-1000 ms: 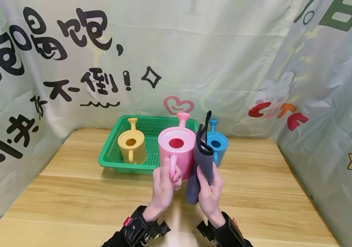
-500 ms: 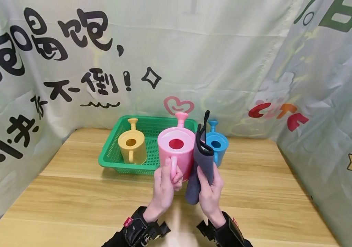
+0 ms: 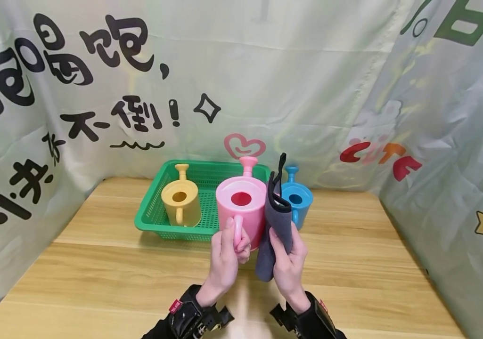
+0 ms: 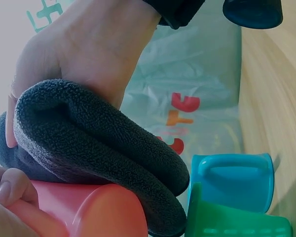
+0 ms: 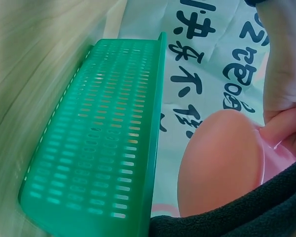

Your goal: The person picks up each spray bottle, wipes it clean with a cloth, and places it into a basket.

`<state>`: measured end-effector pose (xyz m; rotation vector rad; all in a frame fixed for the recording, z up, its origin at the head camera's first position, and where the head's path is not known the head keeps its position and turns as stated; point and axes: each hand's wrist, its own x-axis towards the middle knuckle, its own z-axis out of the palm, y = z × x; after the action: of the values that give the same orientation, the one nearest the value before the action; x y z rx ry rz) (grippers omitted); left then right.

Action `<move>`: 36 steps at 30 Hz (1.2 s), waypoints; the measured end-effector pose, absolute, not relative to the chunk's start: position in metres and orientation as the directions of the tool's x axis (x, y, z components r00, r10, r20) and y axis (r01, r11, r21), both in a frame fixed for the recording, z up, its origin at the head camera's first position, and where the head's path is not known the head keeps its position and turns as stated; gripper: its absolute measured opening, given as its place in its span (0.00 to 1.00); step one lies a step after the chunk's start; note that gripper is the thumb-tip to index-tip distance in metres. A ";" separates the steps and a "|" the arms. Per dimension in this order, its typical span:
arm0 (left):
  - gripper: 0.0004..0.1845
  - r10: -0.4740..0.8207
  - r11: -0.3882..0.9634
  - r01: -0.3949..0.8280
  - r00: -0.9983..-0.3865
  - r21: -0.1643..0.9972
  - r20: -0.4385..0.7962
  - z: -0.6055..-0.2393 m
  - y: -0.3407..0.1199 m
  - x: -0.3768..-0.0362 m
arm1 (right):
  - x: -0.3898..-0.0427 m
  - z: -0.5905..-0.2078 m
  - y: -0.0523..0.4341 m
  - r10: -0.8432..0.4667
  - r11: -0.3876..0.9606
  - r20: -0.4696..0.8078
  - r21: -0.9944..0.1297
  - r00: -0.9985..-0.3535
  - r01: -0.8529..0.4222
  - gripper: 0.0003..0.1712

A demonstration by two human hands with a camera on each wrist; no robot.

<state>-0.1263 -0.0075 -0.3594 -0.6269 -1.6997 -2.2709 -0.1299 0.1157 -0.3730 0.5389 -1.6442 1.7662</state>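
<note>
My left hand (image 3: 225, 263) grips the handle of a pink watering can (image 3: 234, 207), its round hole facing up and its spout pointing away from me. A folded dark grey cloth (image 3: 276, 235) with black edging and a hanging loop is held in my right hand (image 3: 289, 266), thumb on the near side. The cloth lies against the can's right side. In the left wrist view the fluffy cloth (image 4: 84, 133) drapes along the pink can (image 4: 108, 212). From the right wrist, the can's base (image 5: 217, 163) shows raised beside the basket, above the table.
Behind the pink can stands a green perforated basket (image 3: 148, 214) with a yellow watering can (image 3: 186, 207) in it. A blue watering can (image 3: 302, 202) is on the table (image 3: 351, 263) right of the basket, partly behind the cloth. A printed fabric backdrop (image 3: 309, 84) encloses the back and sides.
Both hands keep their hold and stay almost in place. The cloth and pink can have shifted only very slightly; the whole view has tipped a little.
</note>
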 end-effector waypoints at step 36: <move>0.31 0.045 -0.316 0.384 -0.907 0.868 0.418 -0.361 -0.007 -0.126 | -0.130 -0.373 0.114 0.148 -0.024 0.705 -0.699 -0.694 -0.715 0.19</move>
<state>-0.1260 -0.0069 -0.3606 -0.5490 -1.6921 -2.3237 -0.1302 0.1142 -0.3725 0.5998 -1.6365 1.7840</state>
